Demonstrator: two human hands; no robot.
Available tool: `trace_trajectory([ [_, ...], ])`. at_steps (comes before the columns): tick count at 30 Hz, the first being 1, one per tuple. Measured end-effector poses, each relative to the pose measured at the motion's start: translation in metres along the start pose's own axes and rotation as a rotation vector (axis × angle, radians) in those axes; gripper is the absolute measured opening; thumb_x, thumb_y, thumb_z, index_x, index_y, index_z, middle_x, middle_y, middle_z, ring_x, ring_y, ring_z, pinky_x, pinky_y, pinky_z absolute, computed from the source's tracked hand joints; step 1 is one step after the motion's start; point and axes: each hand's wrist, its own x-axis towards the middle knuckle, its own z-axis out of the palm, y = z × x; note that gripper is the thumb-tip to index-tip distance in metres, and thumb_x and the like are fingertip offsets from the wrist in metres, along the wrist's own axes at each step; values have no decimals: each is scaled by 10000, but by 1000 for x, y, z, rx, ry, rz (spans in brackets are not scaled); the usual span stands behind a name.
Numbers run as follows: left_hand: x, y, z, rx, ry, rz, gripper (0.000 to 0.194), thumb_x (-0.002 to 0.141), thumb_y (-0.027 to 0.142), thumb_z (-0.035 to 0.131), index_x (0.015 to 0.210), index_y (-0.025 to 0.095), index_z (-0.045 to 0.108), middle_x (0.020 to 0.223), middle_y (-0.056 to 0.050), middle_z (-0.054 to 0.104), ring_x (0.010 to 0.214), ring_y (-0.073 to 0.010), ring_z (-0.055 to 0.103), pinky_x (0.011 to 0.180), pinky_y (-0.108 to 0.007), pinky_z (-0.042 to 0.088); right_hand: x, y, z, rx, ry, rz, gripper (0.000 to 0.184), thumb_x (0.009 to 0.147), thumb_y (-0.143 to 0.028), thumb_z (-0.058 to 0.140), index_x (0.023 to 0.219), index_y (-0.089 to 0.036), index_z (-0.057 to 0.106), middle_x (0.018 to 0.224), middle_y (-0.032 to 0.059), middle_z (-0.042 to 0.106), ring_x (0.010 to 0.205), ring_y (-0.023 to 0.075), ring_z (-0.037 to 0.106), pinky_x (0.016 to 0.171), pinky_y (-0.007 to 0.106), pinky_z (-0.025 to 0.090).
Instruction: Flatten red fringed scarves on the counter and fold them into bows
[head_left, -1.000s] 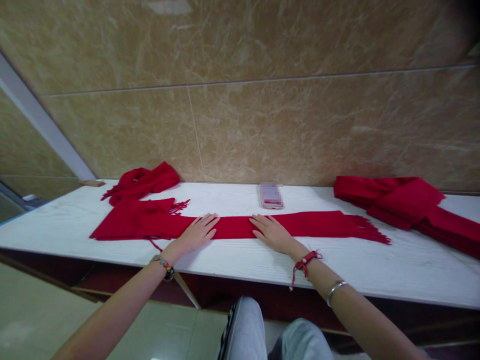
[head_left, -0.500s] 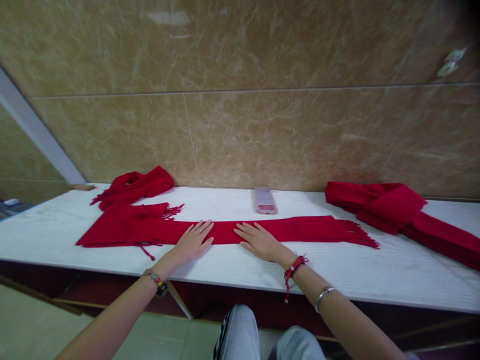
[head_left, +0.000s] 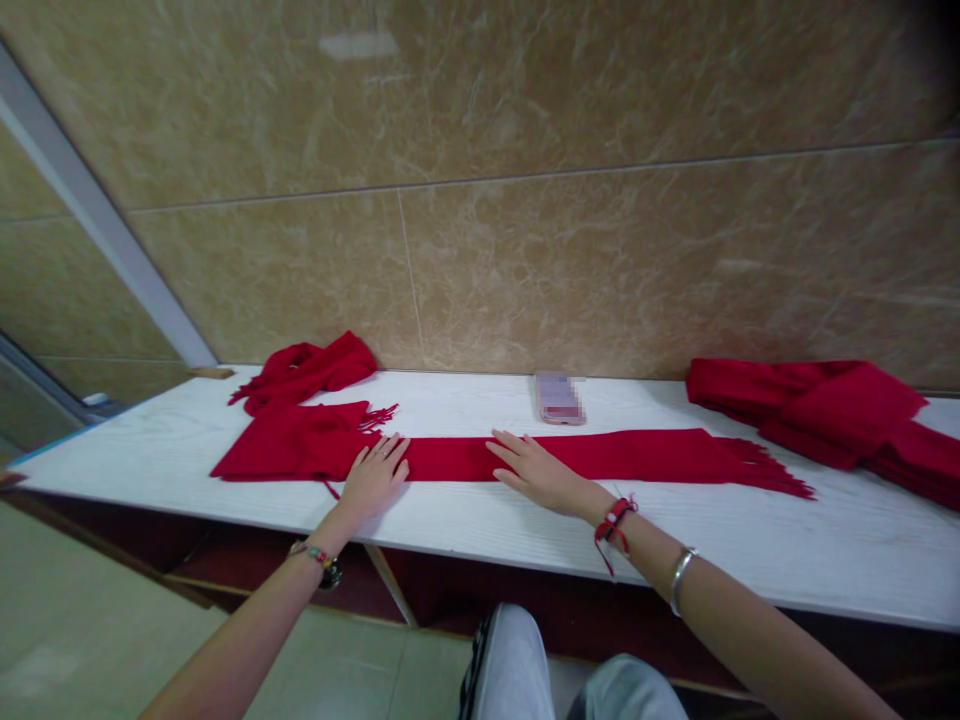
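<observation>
A long red scarf [head_left: 645,455] with fringed ends lies stretched along the white table [head_left: 487,520]. Its left part is folded over into a wider patch. My left hand [head_left: 375,477] lies flat on the scarf beside that fold, fingers stretched out. My right hand [head_left: 536,470] rests flat on the scarf's middle, fingers apart. Neither hand holds anything.
A crumpled red scarf [head_left: 304,368] lies at the back left against the marble wall. More red scarves [head_left: 832,410] are piled at the right. A pink phone [head_left: 559,397] lies just behind the stretched scarf. My knees show below the table's front edge.
My left hand has slid left along the scarf toward the folded part, so my hands are further apart. My right hand has stayed on the scarf's middle. The view shifted slightly.
</observation>
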Motion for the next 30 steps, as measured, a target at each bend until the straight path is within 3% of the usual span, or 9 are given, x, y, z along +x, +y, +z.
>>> trace_trajectory([
  [6, 0, -6, 4, 28, -5, 34, 452, 858, 265, 297, 1277, 145, 415, 1342, -101, 401, 1226, -243, 369, 973, -435, 326, 71, -63, 16, 12, 21, -11, 475, 903, -337, 290, 1321, -115, 325, 1396, 120, 300, 1285, 238, 241, 1032, 465, 217],
  [10, 1, -10, 8, 42, -3, 67, 454, 846, 250, 306, 1276, 158, 419, 1350, -94, 391, 1237, -240, 353, 973, -444, 317, 83, -68, 32, 22, -1, 26, 485, 903, -368, 280, 1318, -121, 325, 1393, 104, 312, 1277, 233, 259, 1021, 473, 235],
  [14, 2, -11, 8, 45, -4, 91, 456, 838, 239, 313, 1271, 148, 425, 1344, -99, 399, 1231, -241, 362, 967, -438, 319, 51, -32, 28, -44, -22, 37, 475, 910, -361, 262, 1333, -148, 302, 1399, 87, 302, 1281, 230, 254, 1011, 473, 247],
  [21, 4, -14, 12, 99, -11, 112, 459, 842, 244, 298, 1268, 135, 430, 1352, -101, 390, 1233, -243, 354, 961, -422, 317, -39, 49, -1, -244, -76, 182, 469, 914, -297, 257, 1340, -104, 290, 1398, 117, 292, 1276, 243, 266, 995, 444, 279],
  [30, 8, -18, 19, 48, 2, 85, 476, 843, 263, 282, 1288, 135, 398, 1341, -108, 405, 1227, -235, 360, 969, -439, 303, -127, 120, -33, -552, -108, 259, 410, 904, -224, 254, 1271, -140, 416, 1361, 142, 353, 1217, 279, 363, 863, 497, 404],
])
